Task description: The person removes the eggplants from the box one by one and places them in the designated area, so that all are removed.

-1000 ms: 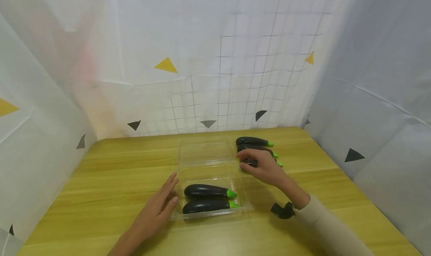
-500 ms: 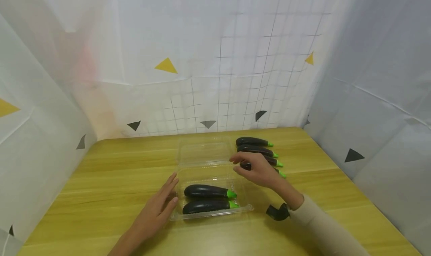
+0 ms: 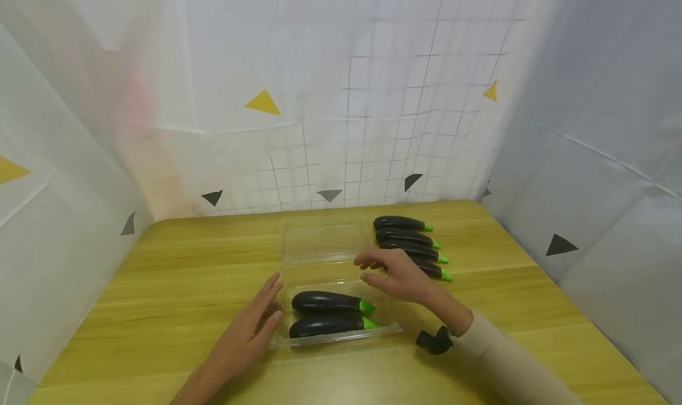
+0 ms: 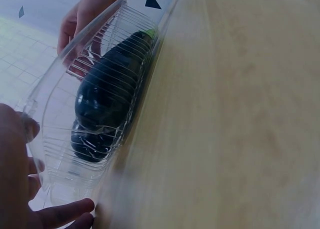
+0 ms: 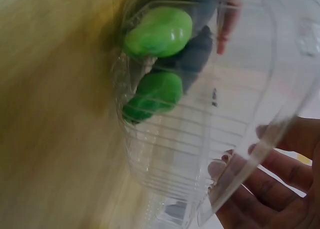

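Note:
A clear plastic clamshell box (image 3: 337, 337) lies with its lid (image 3: 325, 239) folded back. In its base are two dark eggplants (image 3: 326, 302) with green stem ends, one behind the other. My left hand (image 3: 242, 337) is at the box's left side, fingers extended along the wall and fingertips right at the rim, as the left wrist view shows. Above the right side of the box, near its back corner, my right hand (image 3: 396, 275) hovers with bent fingers and thumb apart, holding nothing. In the right wrist view its fingers (image 5: 280, 169) appear behind the clear wall.
Several more eggplants (image 3: 407, 237) lie in a row on the wooden table (image 3: 176, 292) at the back right, the nearest partly covered by my right hand. A black device (image 3: 434, 341) sits at my right wrist. White sheeted walls (image 3: 224, 156) stand around the table.
My right hand has moved left and toward me, from over the row of eggplants to the right side of the box. The left hand and the box have stayed in place.

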Demonstrator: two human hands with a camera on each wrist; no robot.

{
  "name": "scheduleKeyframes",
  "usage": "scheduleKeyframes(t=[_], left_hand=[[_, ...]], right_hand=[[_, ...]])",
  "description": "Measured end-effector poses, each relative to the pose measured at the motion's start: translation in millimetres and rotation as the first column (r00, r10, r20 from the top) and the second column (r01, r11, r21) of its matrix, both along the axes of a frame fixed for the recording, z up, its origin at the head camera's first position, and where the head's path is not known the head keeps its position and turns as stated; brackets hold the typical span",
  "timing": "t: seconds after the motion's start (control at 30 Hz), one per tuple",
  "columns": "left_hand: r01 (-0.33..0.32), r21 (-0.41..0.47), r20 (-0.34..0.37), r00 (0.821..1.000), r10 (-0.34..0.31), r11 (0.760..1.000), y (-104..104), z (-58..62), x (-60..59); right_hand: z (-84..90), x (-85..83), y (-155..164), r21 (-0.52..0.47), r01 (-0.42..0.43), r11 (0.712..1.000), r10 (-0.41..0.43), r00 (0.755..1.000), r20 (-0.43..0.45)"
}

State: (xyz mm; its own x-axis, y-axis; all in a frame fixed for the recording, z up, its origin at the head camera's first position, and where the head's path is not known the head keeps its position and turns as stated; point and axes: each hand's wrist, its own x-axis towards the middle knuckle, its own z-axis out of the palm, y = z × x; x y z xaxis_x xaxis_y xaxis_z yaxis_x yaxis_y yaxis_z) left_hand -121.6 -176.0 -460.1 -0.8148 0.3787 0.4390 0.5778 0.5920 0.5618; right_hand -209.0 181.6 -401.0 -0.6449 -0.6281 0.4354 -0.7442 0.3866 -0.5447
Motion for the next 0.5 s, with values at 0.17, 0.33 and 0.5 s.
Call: scheduleKeyframes(t=[0.17, 0.33, 0.5], left_hand=[[0.002, 0.001, -0.007, 1.0, -0.002, 1.0, 0, 0.0, -0.6], [0.003, 0.0, -0.009, 1.0, -0.003, 1.0, 0, -0.8, -1.1], [0.017, 0.02, 0.001, 1.0, -0.017, 1.0, 0, -0.4, -1.1]], right_hand=[[-2.4, 1.6, -4, 0.008, -0.01, 1.0, 0.01, 1.0, 0.021], [-4.5, 2.8, -8, 0.01, -0.027, 1.0, 0.027, 0.999, 0.039], [-4.4, 4.5, -14, 0.015, -0.048, 0.999, 0.047, 0.997, 0.068]])
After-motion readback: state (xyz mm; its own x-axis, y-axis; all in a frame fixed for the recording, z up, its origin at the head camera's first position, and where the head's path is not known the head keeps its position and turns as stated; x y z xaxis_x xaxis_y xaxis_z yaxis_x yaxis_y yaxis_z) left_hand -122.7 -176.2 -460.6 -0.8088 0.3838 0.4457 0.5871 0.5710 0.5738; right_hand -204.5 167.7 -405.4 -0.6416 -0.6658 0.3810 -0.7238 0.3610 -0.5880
